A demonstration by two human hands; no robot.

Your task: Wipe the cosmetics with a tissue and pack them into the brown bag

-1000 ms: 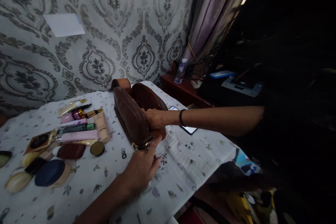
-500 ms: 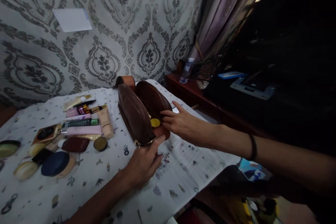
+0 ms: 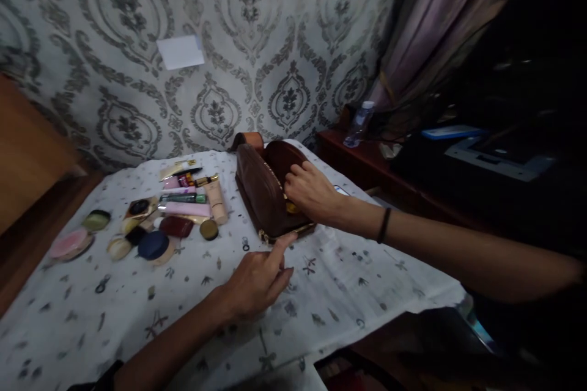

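A brown zippered bag [image 3: 261,186] stands unzipped on the patterned white cloth. Inside its near end a yellow round item [image 3: 291,206] partly shows. My right hand [image 3: 312,192] reaches over the opening with curled fingers; its fingertips are hidden, so whatever it may hold cannot be made out. My left hand [image 3: 261,278] is at the bag's near edge, index finger extended against the zipped rim, thumb apart, holding nothing. To the left lie cosmetics: a beige tube [image 3: 216,201], a pink tube [image 3: 186,209], a blue-lidded jar [image 3: 155,247] and a dark red bottle [image 3: 177,226].
A pink round compact [image 3: 71,244] and a green one [image 3: 96,220] lie farther left. Behind the table is a patterned wall with a white card [image 3: 181,52]. A clear bottle [image 3: 359,124] stands on the dark red furniture [image 3: 339,145] at right.
The view has turned left. My right hand has moved from the bag's right side over its opening, and its fingers have curled. My left hand stays at the near edge.
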